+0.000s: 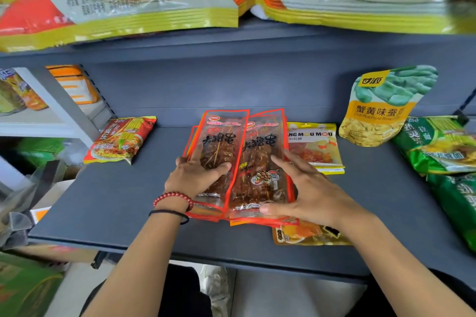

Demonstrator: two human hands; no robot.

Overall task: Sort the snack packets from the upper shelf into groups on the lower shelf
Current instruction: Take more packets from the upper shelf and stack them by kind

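Both hands, left hand (198, 175) and right hand (306, 193), lie spread flat on red-edged skewer packets (239, 159) mid-shelf (103, 201); behind, a yellow packet (316, 144) reads "MOU MOU".

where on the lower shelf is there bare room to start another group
The widest bare patch of the lower shelf lies front left, between the red noodle packet and the skewer packets under both hands. A bare strip runs behind the skewers. The right is crowded: yellow packet, bean pouch, green packets.
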